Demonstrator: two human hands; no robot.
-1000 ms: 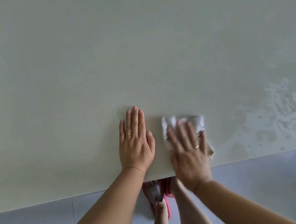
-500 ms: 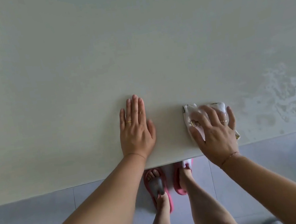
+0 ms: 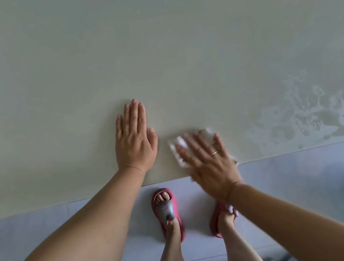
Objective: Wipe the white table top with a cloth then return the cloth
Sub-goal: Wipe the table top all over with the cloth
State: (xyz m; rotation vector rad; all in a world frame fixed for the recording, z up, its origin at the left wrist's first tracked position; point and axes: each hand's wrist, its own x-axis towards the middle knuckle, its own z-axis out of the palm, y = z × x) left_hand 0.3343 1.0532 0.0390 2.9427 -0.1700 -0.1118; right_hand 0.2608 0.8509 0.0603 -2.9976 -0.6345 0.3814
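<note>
Cloth (image 3: 178, 151): white, motion-blurred, lying at the table's near edge under the right hand; only its left and far edges show past the fingers.
Floor (image 3: 48, 233): pale grey tiles nearest the camera, with two feet in red slippers (image 3: 168, 214) standing just short of the table edge.
Right hand (image 3: 210, 164): flat, fingers spread, palm pressed down on the cloth, heel of the hand overhanging the edge; not curled around anything.
Left hand (image 3: 134, 140): flat on the bare surface just left of the cloth, fingers together, holding nothing.
Table top (image 3: 153, 43): white, filling the far view.
Wet patch (image 3: 312, 118): blotchy streaks on the right, near the edge.
</note>
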